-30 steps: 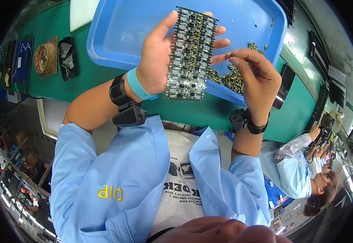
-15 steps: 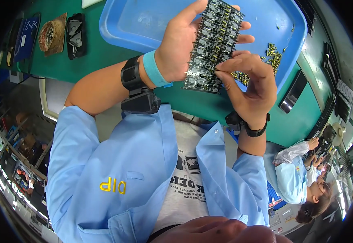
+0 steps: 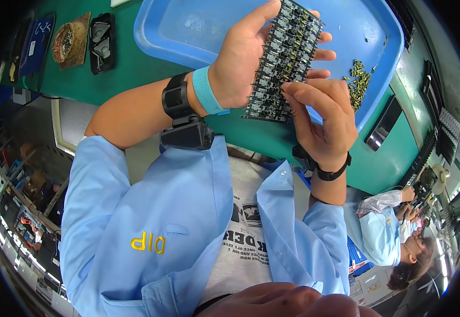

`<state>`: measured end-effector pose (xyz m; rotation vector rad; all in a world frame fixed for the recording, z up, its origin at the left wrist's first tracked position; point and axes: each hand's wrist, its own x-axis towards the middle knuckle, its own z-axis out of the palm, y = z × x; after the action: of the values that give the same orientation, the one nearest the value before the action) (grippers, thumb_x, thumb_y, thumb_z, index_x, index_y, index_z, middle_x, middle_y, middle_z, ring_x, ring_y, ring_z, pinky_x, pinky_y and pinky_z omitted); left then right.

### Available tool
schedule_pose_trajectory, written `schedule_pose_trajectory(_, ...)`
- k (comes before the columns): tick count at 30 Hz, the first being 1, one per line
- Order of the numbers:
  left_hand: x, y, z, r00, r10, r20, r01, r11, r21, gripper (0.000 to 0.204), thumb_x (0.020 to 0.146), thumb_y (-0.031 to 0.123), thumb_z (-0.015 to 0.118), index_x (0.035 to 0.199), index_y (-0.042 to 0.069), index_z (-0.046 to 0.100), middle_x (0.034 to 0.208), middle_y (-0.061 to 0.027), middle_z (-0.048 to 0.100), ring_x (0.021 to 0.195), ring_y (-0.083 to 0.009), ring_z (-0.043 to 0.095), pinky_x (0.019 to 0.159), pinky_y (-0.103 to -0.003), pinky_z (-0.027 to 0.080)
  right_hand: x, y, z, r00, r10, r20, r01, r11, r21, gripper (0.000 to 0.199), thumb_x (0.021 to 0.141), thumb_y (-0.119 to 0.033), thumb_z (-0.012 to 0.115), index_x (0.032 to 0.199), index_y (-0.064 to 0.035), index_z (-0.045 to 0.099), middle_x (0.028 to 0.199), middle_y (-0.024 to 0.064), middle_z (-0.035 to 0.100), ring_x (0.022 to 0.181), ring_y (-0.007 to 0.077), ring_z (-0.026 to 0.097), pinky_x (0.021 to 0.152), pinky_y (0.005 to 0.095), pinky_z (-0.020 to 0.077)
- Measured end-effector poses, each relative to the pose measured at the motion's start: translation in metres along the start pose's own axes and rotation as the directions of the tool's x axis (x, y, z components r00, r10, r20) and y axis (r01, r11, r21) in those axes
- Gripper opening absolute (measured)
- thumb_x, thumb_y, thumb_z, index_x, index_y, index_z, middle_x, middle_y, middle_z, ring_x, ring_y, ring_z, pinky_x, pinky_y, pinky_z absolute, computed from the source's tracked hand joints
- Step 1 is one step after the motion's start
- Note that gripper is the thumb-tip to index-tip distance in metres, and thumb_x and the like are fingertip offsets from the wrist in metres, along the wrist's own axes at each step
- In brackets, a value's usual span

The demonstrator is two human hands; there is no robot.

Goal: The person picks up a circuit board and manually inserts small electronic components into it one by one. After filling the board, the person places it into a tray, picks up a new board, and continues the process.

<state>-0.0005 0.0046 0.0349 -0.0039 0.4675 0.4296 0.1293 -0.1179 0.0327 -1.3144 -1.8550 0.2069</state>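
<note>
A black circuit board panel (image 3: 283, 63), with rows of silvery and small yellow parts, rests tilted in my left hand (image 3: 235, 68). That palm lies behind it, with the thumb along the upper left edge and the fingertips showing past the right edge. My right hand (image 3: 325, 111) is closed in a pinch at the lower right part of the panel, its fingertips against the parts there. Whatever sits between them is too small to make out. Behind both hands stands a blue tray (image 3: 188, 31), holding a pile of small yellow-and-black cylindrical parts (image 3: 359, 84).
On the green table (image 3: 135, 79) at the left lie a black tray of parts (image 3: 101, 45), a round container on cardboard (image 3: 71, 42) and a blue folder-like item (image 3: 37, 45). A dark phone (image 3: 383, 122) lies right of the tray. A co-worker (image 3: 383, 232) sits at the right.
The panel and my left hand have shifted slightly right in view, as has the tray. My right fingertips have moved slightly up the panel, and the thumb has drawn in under the forefinger.
</note>
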Motion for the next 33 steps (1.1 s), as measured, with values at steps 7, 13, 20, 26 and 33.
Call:
schedule_pose_trajectory(7, 0.002, -0.003, -0.004, 1.000, 0.016, 0.022, -0.016, 0.999, 0.035, 0.060, 0.113, 0.050, 0.036, 0.153, 0.006, 0.047, 0.144, -0.0195, 0.060, 0.133, -0.0368, 0.058, 0.115, -0.053, 0.048, 0.000, 0.001, 0.000, 0.999, -0.044, 0.006, 0.045, 0.998, -0.053, 0.039, 0.078, 0.017, 0.080, 0.110, -0.0011, 0.065, 0.097, 0.0109, 0.077, 0.081, 0.0256, 0.068, 0.071, 0.0356, 0.0509)
schedule_pose_trajectory(13, 0.001, -0.003, 0.003, 0.999, 0.020, -0.033, -0.019, 0.999, 0.033, 0.061, 0.113, 0.049, 0.036, 0.153, 0.005, 0.046, 0.144, -0.0194, 0.059, 0.133, -0.0366, 0.058, 0.115, -0.053, 0.048, 0.001, -0.008, -0.003, 0.998, -0.035, 0.043, 0.041, 0.989, -0.143, 0.039, 0.076, 0.013, 0.078, 0.110, -0.0015, 0.066, 0.098, 0.0097, 0.077, 0.083, 0.0259, 0.069, 0.071, 0.0356, 0.0496)
schedule_pose_trajectory(20, -0.001, -0.002, -0.004, 0.999, 0.041, 0.028, -0.044, 0.992, 0.119, 0.063, 0.113, 0.050, 0.036, 0.156, 0.005, 0.043, 0.146, -0.0191, 0.058, 0.134, -0.0360, 0.057, 0.115, -0.053, 0.048, 0.004, -0.006, 0.003, 0.977, -0.205, 0.065, 0.215, 0.935, -0.280, 0.025, 0.078, -0.012, 0.071, 0.101, -0.0042, 0.068, 0.098, 0.0063, 0.073, 0.090, 0.0216, 0.068, 0.080, 0.0367, 0.0502)
schedule_pose_trajectory(26, 0.001, -0.004, 0.004, 1.000, 0.003, -0.014, -0.002, 0.998, 0.068, 0.061, 0.113, 0.049, 0.036, 0.155, 0.005, 0.044, 0.145, -0.0188, 0.058, 0.134, -0.0360, 0.057, 0.114, -0.052, 0.049, 0.004, -0.006, -0.004, 0.975, -0.198, 0.097, 0.217, 0.938, -0.269, 0.025, 0.078, -0.012, 0.072, 0.102, -0.0045, 0.068, 0.098, 0.0064, 0.073, 0.091, 0.0219, 0.068, 0.082, 0.0384, 0.0510)
schedule_pose_trajectory(33, 0.002, -0.004, -0.006, 0.997, 0.014, 0.073, -0.019, 0.998, 0.064, 0.057, 0.113, 0.048, 0.036, 0.151, 0.006, 0.048, 0.141, -0.0173, 0.061, 0.132, -0.0344, 0.058, 0.111, -0.050, 0.052, 0.001, 0.004, -0.002, 0.977, -0.203, 0.065, 0.212, 0.951, -0.225, 0.029, 0.076, -0.010, 0.073, 0.104, -0.0028, 0.068, 0.099, 0.0084, 0.074, 0.087, 0.0238, 0.068, 0.084, 0.0404, 0.0519)
